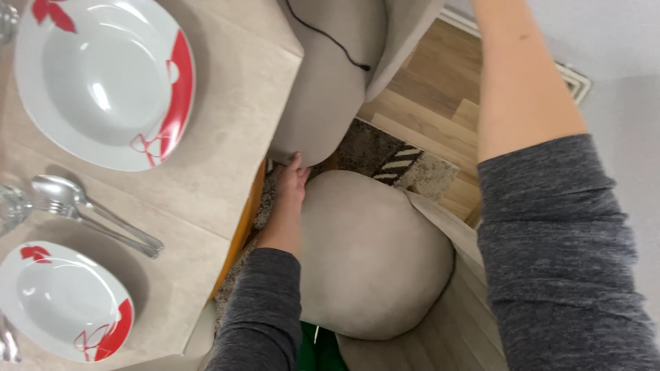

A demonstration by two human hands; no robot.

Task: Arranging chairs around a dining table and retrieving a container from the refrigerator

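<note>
My left hand (292, 180) reaches down past the edge of the table (227, 130), into the gap between the table and the two beige chairs. Its fingers lie flat and close together against the front edge of the far chair seat (323, 89); they seem to touch the cushion, though I cannot tell whether they curl under it, since the fingertips are hidden. The hand holds nothing that I can see. The near chair seat (368, 254), round and padded, sits just to the right of my left forearm.

My right arm (529, 137) stretches up and away on the right side, its grey sleeve pushed to the elbow. The hand itself is out of view past the top edge, so I cannot say how it stands.

On the table to the left lie two white soup plates with red patterns, a large plate (103, 79) far and a smaller-looking plate (62, 299) near. Between them rest a spoon (65, 192) and a fork (103, 230), side by side. Under the chairs shows a brown patterned rug (399, 158) on a wooden floor (433, 89).
</note>
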